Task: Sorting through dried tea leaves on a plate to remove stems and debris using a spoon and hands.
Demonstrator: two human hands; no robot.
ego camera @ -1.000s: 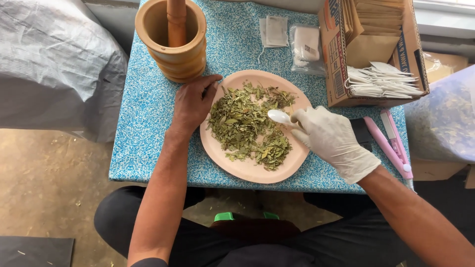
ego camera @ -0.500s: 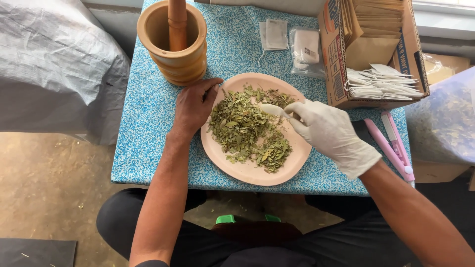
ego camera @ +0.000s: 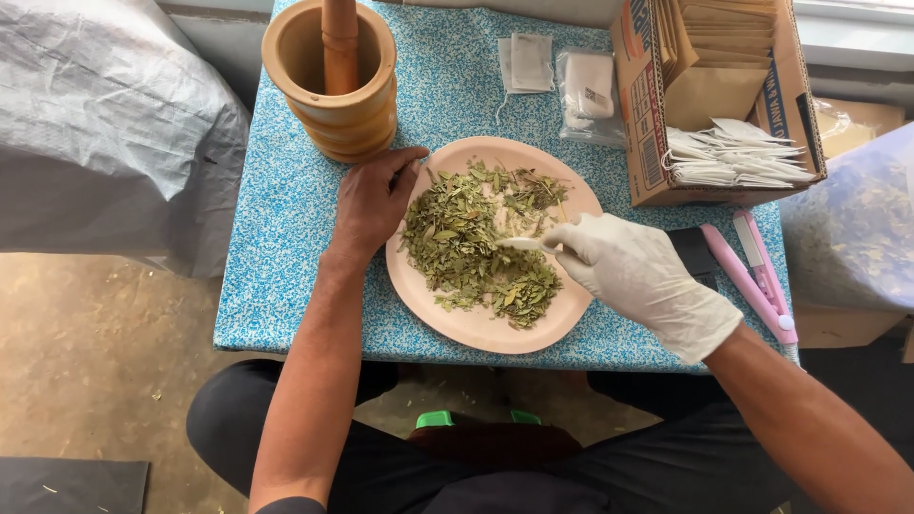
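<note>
Right now, bare left hand (ego camera: 373, 198) spread flat, gripping nothing, resting against the left rim of the round pale-pink plate (ego camera: 476, 328). Gloved right hand (ego camera: 640, 276) closed around a small white spoon (ego camera: 524, 245), bowl pointing left into the heap of dried green leaves (ego camera: 466, 249) mid-plate, between both hands, nearer the right
</note>
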